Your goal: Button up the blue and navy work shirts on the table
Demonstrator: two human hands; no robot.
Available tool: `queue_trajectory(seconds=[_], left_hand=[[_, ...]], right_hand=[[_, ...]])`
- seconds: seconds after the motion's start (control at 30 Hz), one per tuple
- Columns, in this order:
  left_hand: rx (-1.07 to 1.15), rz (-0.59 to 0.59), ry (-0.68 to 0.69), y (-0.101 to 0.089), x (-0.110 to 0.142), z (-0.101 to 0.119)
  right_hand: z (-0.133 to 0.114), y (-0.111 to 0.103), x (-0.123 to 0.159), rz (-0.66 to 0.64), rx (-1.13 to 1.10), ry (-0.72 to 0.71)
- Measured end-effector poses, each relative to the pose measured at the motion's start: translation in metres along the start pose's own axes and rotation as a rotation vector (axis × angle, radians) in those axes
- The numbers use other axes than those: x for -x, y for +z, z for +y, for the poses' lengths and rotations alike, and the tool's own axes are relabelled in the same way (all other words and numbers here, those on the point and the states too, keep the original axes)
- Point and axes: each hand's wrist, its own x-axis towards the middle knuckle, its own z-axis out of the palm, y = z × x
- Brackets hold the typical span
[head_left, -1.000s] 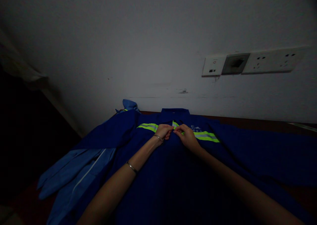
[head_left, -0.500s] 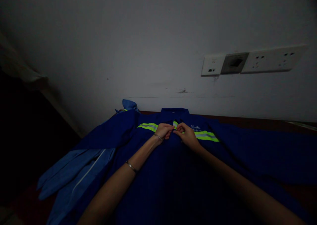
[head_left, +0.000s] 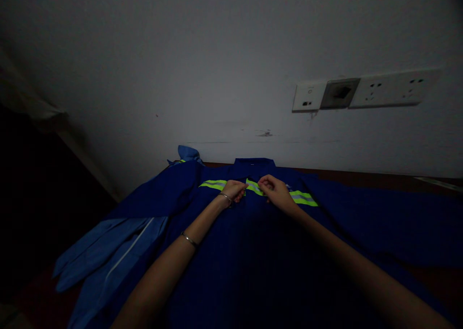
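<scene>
A dark blue work jacket (head_left: 213,252) lies spread out with its collar (head_left: 254,165) toward the wall. A yellow-green and grey reflective stripe (head_left: 304,198) crosses its chest. At the front opening, my left hand (head_left: 231,191) is closed in a pinch on the jacket's edge, beside the short stretch of stripe between my hands. My right hand (head_left: 277,194) pinches the cloth a little to the right of it. My fingers hide the exact grip, and any fastener there is too small to make out. The right hand partly covers a pale chest logo.
Lighter blue garments (head_left: 119,252) with a white line lie under the jacket's left sleeve, and another blue bundle (head_left: 188,153) sits by the wall. The jacket rests on a dark red-brown surface (head_left: 347,174). A row of sockets and a switch (head_left: 361,91) is on the wall.
My hands have moved apart, the left one shifting left and the right one slightly right. More of the reflective stripe shows between them, and the jacket stays in place.
</scene>
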Motion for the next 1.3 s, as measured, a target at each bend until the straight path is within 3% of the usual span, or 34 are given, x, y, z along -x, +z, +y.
queue_trajectory(seconds=[0.33, 0.47, 0.63, 0.77, 1.07, 1.3], left_hand=[[-0.406, -0.180, -0.047, 0.001, 0.012, -0.008], [-0.434, -0.229, -0.078, 0.005, 0.030, -0.013], [-0.433, -0.304, -0.096, 0.005, 0.049, -0.020], [-0.449, -0.347, -0.096, 0.003, 0.058, -0.025], [-0.316, -0.366, -0.107, 0.003, 0.086, -0.025], [-0.271, -0.371, -0.113, 0.003, 0.090, -0.023]], right_hand=[[-0.046, -0.010, 0.009, -0.092, 0.223, -0.236], [-0.055, -0.008, 0.035, -0.265, 0.446, -0.256], [-0.054, -0.005, 0.076, -0.444, 0.860, -0.408], [-0.051, -0.002, 0.098, -0.524, 0.960, -0.467], [-0.041, 0.006, 0.109, -0.509, 0.959, -0.660], [-0.032, 0.009, 0.112, -0.442, 1.011, -0.818]])
